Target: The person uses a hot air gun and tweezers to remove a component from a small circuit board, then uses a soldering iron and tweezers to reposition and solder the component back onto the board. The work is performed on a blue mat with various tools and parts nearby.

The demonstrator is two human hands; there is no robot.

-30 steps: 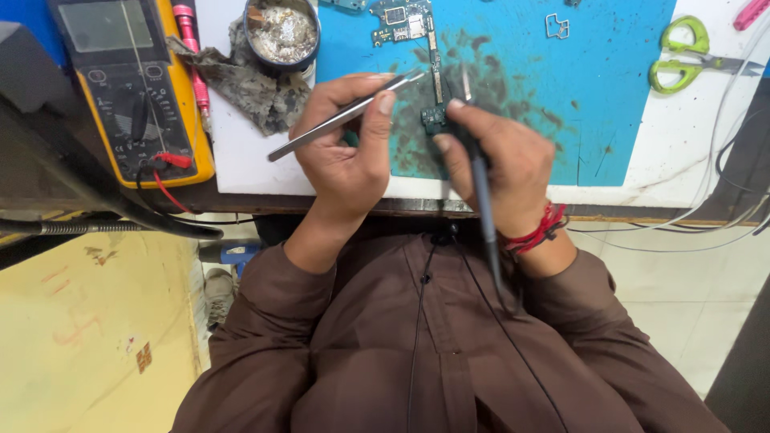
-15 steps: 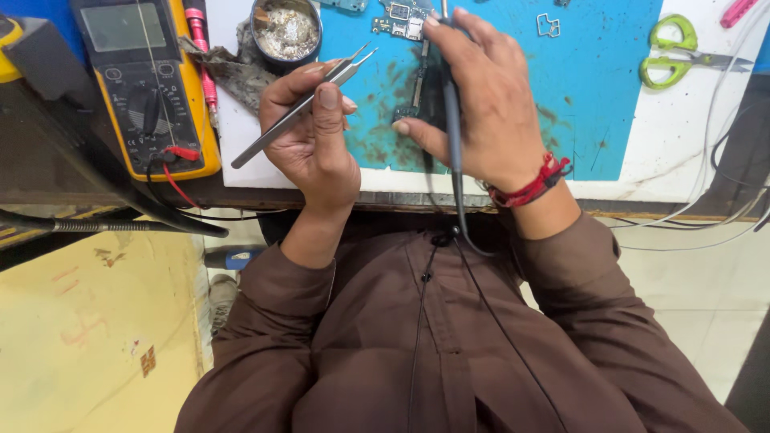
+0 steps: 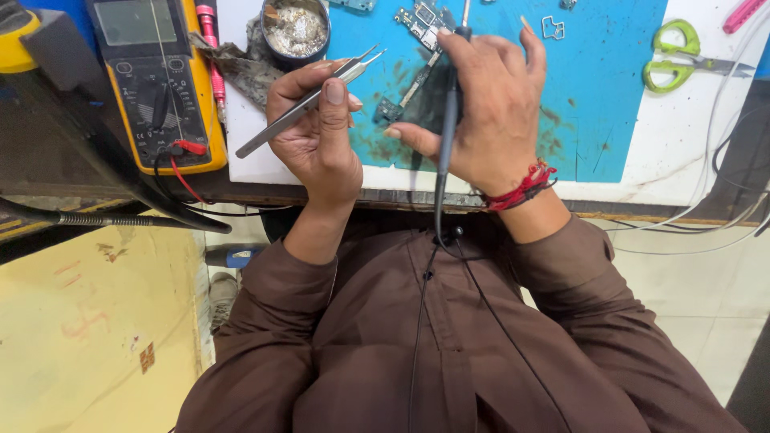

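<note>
Beyond the left hand [image 3: 317, 136] sit a round tin [image 3: 295, 28] of silvery scraps on a grey rag [image 3: 241, 68], with a yellow multimeter [image 3: 156, 80] to its outer side on the desk [image 3: 690, 144]. Green scissors [image 3: 682, 60] lie well apart, past the right hand [image 3: 489, 112]. The left hand is closed around metal tweezers [image 3: 309, 104], tips angled up and away. The right hand grips a dark soldering iron [image 3: 447, 112], its cable trailing toward the body; a small circuit board [image 3: 421, 20] lies on the blue mat [image 3: 609, 88] just beyond its fingertips [image 3: 525, 24].
</note>
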